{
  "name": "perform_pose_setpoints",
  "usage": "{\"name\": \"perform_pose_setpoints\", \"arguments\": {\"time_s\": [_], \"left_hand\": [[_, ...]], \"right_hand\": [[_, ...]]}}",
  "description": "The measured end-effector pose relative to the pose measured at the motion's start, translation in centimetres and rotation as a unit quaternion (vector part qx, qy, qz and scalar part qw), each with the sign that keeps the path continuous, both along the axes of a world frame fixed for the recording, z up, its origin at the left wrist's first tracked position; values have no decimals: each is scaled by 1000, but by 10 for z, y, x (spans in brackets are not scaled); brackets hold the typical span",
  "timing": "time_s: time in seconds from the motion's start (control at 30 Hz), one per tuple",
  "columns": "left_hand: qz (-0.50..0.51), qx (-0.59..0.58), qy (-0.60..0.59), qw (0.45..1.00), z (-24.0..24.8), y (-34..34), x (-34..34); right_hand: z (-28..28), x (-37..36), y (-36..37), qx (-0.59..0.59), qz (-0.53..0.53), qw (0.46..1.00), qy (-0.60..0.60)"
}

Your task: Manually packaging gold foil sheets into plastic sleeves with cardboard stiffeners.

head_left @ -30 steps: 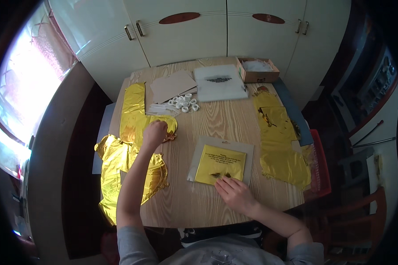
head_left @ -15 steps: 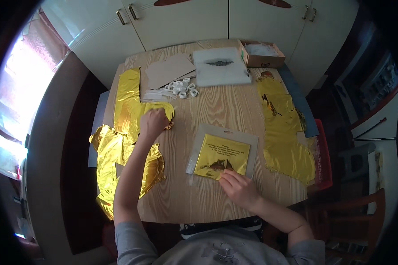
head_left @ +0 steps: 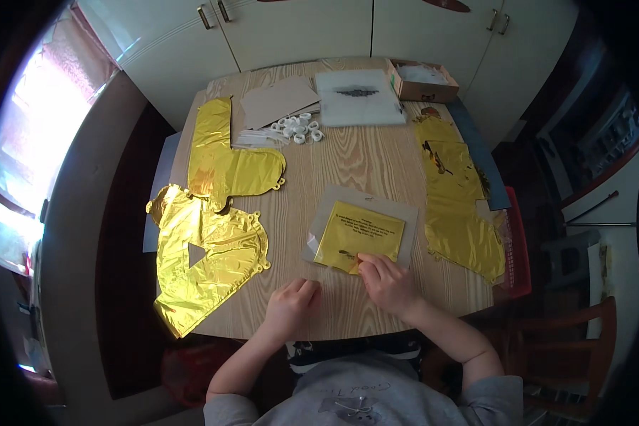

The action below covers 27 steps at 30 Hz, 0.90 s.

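A clear plastic bag (head_left: 311, 250) lies in front of me, holding a folded gold foil balloon (head_left: 373, 231) and a grey card (head_left: 409, 226). My right hand (head_left: 388, 285) pinches the near edge of the bag. To its left, close to the table's front, my left hand (head_left: 292, 307) is curled closed with its knuckles up; whatever it may hold is hidden. Spread at the left are a flat gold foil balloon (head_left: 245, 170) and another gold foil balloon (head_left: 213, 273) with a triangular opening. More gold foil (head_left: 458, 206) lies along the right side.
White rings (head_left: 298, 128) and thin white straws (head_left: 255, 138) are heaped toward the back of the table. Behind them sit grey cards (head_left: 277, 99), a stack of clear bags (head_left: 361, 106) and an open cardboard box (head_left: 424, 91). A red basket (head_left: 520, 248) stands beyond the right edge.
My left hand has drawn back from the balloon at the far left to the table's front, beside the bag. The right hand stays at the bag's near edge.
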<state>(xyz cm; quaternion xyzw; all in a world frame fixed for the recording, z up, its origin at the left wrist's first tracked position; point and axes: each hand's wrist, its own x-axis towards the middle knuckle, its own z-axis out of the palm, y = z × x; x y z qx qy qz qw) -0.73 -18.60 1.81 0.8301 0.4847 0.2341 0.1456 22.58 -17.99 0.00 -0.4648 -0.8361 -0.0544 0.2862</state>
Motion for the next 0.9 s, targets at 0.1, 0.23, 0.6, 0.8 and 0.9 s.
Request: {"name": "perform_pose_setpoints", "arguments": {"time_s": [0.1,0.23,0.6,0.8,0.9], "left_hand": [[45,24,32,998,-8,3,4],[96,1,34,995,-4,10,11],[-50,74,4,996,2,5,4],[-69,95,20,993,-14,-5,9],[-80,134,49,987,-19,-13,10]], "right_hand": [[1,2,-3,20,22,999,-18],[5,8,-8,15,49,998,-40],[5,38,-14,-52,98,993,-28],[4,48,-16,-58,115,991,-41],[8,50,-19,-60,122,990,-47]]}}
